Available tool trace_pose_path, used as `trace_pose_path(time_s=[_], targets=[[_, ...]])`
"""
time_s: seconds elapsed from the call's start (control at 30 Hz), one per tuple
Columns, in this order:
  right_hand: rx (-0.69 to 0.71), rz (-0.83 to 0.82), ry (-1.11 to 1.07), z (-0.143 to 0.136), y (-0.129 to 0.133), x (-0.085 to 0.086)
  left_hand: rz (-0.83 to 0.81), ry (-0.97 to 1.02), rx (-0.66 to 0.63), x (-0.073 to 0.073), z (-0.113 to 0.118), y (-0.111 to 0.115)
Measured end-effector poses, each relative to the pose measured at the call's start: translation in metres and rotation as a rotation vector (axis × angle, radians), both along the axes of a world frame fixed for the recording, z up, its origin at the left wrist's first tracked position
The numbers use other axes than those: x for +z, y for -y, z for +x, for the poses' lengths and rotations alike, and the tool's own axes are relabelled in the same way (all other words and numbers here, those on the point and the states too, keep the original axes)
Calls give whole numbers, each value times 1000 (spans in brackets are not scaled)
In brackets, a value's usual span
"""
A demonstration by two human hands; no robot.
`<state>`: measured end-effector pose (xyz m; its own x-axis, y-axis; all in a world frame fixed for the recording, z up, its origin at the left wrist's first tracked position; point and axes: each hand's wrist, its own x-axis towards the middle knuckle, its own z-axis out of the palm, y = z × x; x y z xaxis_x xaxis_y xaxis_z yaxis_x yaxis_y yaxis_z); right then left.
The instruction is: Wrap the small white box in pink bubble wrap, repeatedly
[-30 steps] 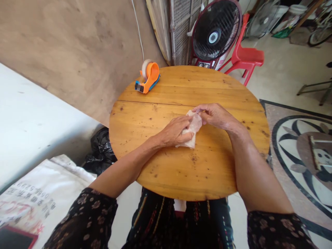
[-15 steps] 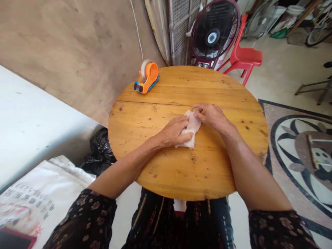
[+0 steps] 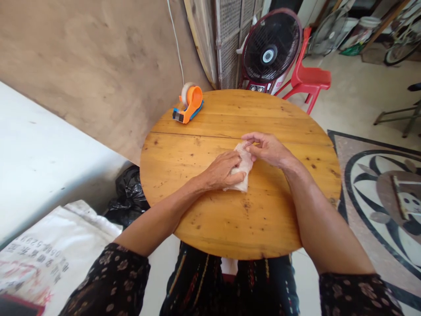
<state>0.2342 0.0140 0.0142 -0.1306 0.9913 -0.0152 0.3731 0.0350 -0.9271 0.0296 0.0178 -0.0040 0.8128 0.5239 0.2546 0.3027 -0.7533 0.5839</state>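
Note:
A small, flat, pale packet (image 3: pixel 244 166), wrapped in what looks like thin translucent bubble wrap or foam sheet, lies near the middle of the round wooden table (image 3: pixel 210 219). My left hand (image 3: pixel 222 171) presses across its left side, fingers curled over the top and thumb along the nearer part. At the packet's far right corner, my right hand (image 3: pixel 268 150) has its fingers bent and its thumb and fingertips on the wrap. What is inside the packet is hidden. An orange and blue tape dispenser (image 3: pixel 192 105) with a roll of tape stands at the table's far left edge.
A large fan (image 3: pixel 271 48) and a red plastic chair (image 3: pixel 311 77) stand behind the table. Wooden panelling (image 3: pixel 98 66) rises at the left. Below it are a black plastic bag (image 3: pixel 126 193) and a white printed sack (image 3: pixel 66 241).
The view has shifted slightly, so the table sits a little lower. My right hand's fingers have lifted and moved slightly at the packet's far corner; my left hand stays on it.

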Motion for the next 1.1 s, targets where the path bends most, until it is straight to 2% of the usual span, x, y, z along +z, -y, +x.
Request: trace_pose_path(time_s=[0.2,0.3,0.4,0.5,0.7,1.0,1.1], targets=[[76,10,-95,5,5,10,-8,3,-21,-1,0,-1],[173,-38,-103,11,8,14,-9,8,-18,-3,0,-2],[205,-75,-125,13,9,16,4,3,-19,-3,0,-2],[178,-49,-111,13,9,17,6,4,-28,-1,0,-2],[150,-43,51,14,13,27,17,-6,-13,-1,0,-1],[1,-16,44,25,17,30,-10,-37,27,1,-4,2],[-9,-21,23,23,16,29,-11,-22,23,1,-4,2]])
